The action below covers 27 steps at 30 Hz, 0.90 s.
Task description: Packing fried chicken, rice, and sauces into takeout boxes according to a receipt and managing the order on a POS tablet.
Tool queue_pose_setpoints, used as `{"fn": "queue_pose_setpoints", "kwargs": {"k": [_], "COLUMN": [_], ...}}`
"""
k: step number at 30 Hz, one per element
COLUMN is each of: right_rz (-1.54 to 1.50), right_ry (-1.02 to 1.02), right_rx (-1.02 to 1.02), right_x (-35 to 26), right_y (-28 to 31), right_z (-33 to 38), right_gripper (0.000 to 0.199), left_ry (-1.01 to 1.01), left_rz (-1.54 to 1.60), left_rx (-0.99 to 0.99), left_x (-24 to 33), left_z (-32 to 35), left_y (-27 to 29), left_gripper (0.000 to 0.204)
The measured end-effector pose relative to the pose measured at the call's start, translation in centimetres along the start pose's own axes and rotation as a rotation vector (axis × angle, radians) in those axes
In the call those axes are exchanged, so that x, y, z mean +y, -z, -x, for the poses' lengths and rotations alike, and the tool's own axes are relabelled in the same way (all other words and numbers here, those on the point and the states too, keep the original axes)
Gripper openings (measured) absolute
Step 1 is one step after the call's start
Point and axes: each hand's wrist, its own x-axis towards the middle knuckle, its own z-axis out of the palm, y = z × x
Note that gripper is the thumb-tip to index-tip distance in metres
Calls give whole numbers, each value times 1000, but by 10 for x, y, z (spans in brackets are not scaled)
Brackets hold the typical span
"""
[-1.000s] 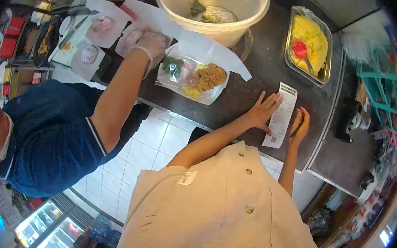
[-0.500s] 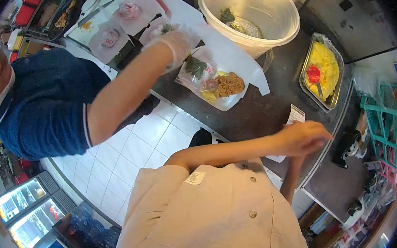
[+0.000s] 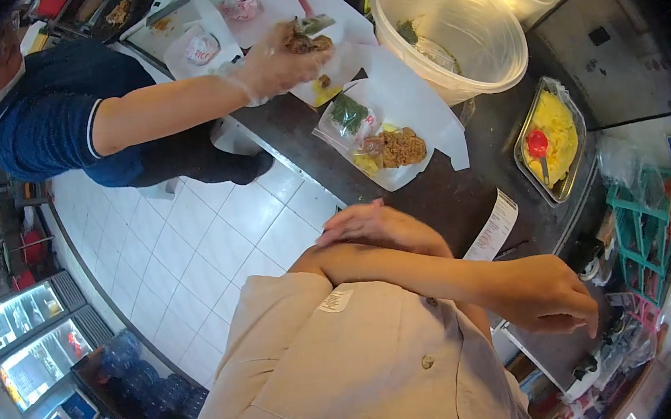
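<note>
Forearms crossed low in front of a person in a tan button-front shirt (image 3: 352,377), who stood at the near edge of a dark bench (image 3: 493,134). The left hand (image 3: 552,295) reached across toward the bench's right end, seen from its back with the fingers bent downward; whether it gripped anything could not be told, as the palm was hidden. The right hand (image 3: 377,226) passed beneath that forearm and lay by the left upper arm, its fingers stretched out and visibly free of any object.

A printed white paper slip (image 3: 500,223) lay on the bench beside the left forearm, close to the near edge and toward the right end, partly covered by the arm. Further back, beside the right edge, sat a shiny tray (image 3: 566,186) of yellow food (image 3: 556,119) with a red scoop (image 3: 537,141) resting in it.

Toward the far edge stood a large translucent tub (image 3: 489,41) with something leafy inside. In front of it, white paper (image 3: 433,119) carried brown crumbly food (image 3: 403,147) and a clear bag of green leaves (image 3: 349,115).

Near the bench's left end, a co-worker in dark blue (image 3: 66,98) held a brown food piece (image 3: 307,41) in a clear-gloved hand (image 3: 277,66). Beyond were two wrapped round bundles (image 3: 201,49).
</note>
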Motion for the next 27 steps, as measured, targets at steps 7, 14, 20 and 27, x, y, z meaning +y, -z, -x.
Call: {"fn": "queue_pose_setpoints", "kwargs": {"k": [7,14,20,27], "right_rz": [-428,402,640,697], "right_ry": [572,206,140,200], "right_rx": [-101,1192,1224,1384], "right_x": [-27,4,15,21], "right_y": [40,72,86,95], "right_z": [67,70,22,51], "right_gripper": [50,40,38,28], "left_ry": [75,610,1022,990], "left_rz": [-559,-676,-1104,-1128], "left_rx": [89,1073,1231,1005], "left_x": [12,31,16,-6], "left_z": [43,129,215,216], "left_y": [43,170,273,268], "left_gripper": [15,23,58,66]}}
